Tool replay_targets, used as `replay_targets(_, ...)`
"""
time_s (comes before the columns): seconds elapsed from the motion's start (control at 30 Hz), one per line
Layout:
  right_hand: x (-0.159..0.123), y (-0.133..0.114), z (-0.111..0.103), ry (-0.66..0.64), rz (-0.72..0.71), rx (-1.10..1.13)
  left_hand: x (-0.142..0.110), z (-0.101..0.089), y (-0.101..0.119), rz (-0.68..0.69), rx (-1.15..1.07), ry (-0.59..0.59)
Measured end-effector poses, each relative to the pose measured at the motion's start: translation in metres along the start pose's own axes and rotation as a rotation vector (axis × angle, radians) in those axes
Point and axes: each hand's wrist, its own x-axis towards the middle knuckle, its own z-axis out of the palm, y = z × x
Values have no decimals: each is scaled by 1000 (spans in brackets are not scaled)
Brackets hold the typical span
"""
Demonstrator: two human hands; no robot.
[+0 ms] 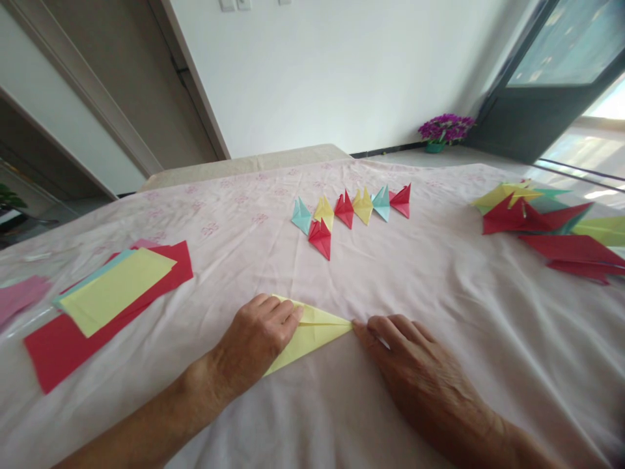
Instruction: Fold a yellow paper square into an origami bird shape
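A yellow sheet of origami paper point(317, 329), folded to a long point, lies on the cloth in front of me. My left hand point(266, 332) rests on its wide left part, fingers curled together and pressing the paper down; that part is hidden beneath it. At the sharp right tip, my right hand point(410, 358) has thumb and forefinger closed on the paper, its other fingers bent over the cloth. A crease runs from the tip back toward my left hand.
Several small folded paper pieces in red point(320, 239), yellow point(362, 206) and light blue point(301, 215) stand beyond my hands. Stacked paper sheets point(120, 290) lie at left, larger folded papers point(532, 212) at right. The pale tablecloth point(234, 260) is wrinkled.
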Motion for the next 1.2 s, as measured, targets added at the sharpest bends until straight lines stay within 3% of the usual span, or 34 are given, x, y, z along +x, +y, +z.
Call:
replay_targets(0.23, 0, 1, 0, -8, 2, -16, 2, -4, 1, 26, 0, -125)
replay_targets(0.53, -1, 1, 0, 7, -18, -33, 3, -18, 17, -205, -79, -277)
replay_targets(0.83, -2, 1, -1, -1, -13, -17, 7, -5, 34, -317, 10, -107)
replay_targets(1.0, 0, 1, -1, -2, -10, -19, 4, 8, 28, -227, -105, 26)
replay_targets(1.2, 0, 1, -2, 11, -13, -29, 3, 7, 21, -113, -231, 44)
